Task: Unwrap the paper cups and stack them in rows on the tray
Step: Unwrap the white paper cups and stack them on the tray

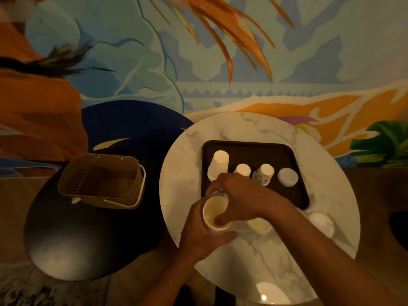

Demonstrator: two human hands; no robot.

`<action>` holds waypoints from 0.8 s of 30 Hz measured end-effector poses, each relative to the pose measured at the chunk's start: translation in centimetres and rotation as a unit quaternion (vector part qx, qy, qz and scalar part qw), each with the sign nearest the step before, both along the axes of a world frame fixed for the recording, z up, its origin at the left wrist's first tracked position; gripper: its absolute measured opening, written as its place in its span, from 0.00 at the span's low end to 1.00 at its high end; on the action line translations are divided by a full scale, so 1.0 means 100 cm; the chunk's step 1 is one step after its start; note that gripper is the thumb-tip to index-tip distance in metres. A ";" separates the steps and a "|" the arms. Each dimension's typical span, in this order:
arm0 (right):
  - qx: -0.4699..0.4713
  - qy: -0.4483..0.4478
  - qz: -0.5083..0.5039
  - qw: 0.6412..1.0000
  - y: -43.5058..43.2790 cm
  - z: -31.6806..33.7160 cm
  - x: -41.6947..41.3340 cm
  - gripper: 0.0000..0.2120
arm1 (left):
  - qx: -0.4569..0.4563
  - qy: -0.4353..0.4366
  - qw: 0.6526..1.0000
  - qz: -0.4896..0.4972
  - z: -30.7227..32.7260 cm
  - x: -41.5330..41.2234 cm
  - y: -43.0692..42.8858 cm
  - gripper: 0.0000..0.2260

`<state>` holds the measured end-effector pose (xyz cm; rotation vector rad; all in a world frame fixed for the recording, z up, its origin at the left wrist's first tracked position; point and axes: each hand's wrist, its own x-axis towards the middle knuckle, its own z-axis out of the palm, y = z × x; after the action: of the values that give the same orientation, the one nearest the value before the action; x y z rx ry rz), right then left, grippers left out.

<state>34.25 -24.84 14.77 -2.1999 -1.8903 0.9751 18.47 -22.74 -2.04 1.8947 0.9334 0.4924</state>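
I have a cup [215,214] mouth-up at the near left corner of the tray [287,151], held over the worktop [265,257] rather than set down. My left hand [199,237] is wrapped around its wall from below and clenched on it; my right hand [238,198] comes across from the right with fingers dipping into the cup's mouth, and something clear — wrapping, I think — shows just past the rim, though it is too blurred to be sure. So the right grip is closed on the cup's rim or on that film; I cannot tell which. On the tray, four upturned cup stacks stand in a row: a tall white stack [218,165], a short one [242,170], a patterned one [263,174] and a low pale one [287,177]. More pale cups [260,225] lie on the worktop just under my right forearm. To do this step well, I judge the left hand should hold low and lightly so the paper wall does not crush, while the right peels the film off cleanly — then flip the cup and seat it squarely on a stack. A basket [101,180] sits well apart on the dark table [84,250] to the left.
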 end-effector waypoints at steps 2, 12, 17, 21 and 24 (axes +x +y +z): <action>0.000 -0.053 0.004 0.999 -0.008 -0.004 -0.011 0.33 | -0.023 0.001 1.000 0.016 0.006 -0.001 0.000 0.45; -0.022 -0.222 0.048 0.974 -0.012 -0.011 -0.045 0.46 | -0.061 0.054 0.997 0.010 0.011 -0.001 -0.001 0.42; -0.034 -0.249 0.072 0.965 -0.007 0.002 -0.047 0.45 | -0.061 0.096 0.993 -0.026 0.018 0.004 -0.006 0.44; -0.023 -0.239 0.069 0.968 -0.006 0.018 -0.045 0.47 | -0.082 0.069 0.994 -0.017 0.022 0.001 -0.009 0.47; -0.024 -0.222 0.061 0.973 -0.006 0.027 -0.040 0.46 | -0.091 0.045 0.995 -0.001 0.024 -0.001 -0.010 0.47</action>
<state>30.22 -25.48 17.47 -2.5230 -2.2215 0.5769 18.38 -23.72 0.35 1.7645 1.0017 0.3121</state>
